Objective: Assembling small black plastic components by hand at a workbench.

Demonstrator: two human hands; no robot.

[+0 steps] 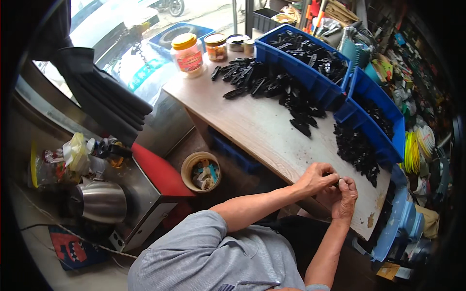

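Close together over the table's near edge, my left hand and my right hand meet at the fingertips. Both are closed in a pinch around a small dark piece, mostly hidden by the fingers, so its kind cannot be made out. Just beyond them on the light wooden table lies a heap of small black parts. Farther left spreads a loose pile of longer, glossy black plastic parts.
Two blue bins of black parts stand along the far side. Jars, including a yellow-lidded one, sit at the far left corner. A waste bucket stands on the floor, and a metal kettle is at left.
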